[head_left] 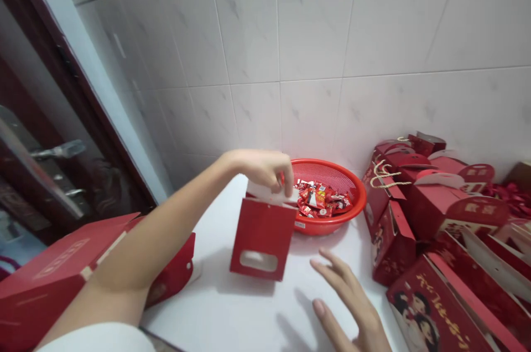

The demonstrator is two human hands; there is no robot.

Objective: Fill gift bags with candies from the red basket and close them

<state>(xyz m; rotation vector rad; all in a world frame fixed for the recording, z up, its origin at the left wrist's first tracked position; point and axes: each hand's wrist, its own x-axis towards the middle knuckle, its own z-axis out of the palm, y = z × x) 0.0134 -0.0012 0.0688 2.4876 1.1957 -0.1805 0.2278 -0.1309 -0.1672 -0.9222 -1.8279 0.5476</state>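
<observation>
My left hand [271, 171] reaches across from the left, fingers closed in a pinch at the top of a red gift box [265, 236]. The box has an oval cut-out low on its front, and white inner board shows at its top. It looks slightly tilted above the white tabletop [219, 308]; I cannot tell whether its base touches. My right hand [350, 305] is open, fingers spread, to the lower right of the box and apart from it. Behind the box, a red plastic basket [359, 197] holds several red-wrapped sweets [317, 197].
Several red gift boxes [452, 197] crowd the right side, some with rope handles [385, 175]. A larger red box [53, 263] lies at the left, under my left forearm. A tiled wall [311, 53] borders the table behind; a dark door [41, 119] stands at the left.
</observation>
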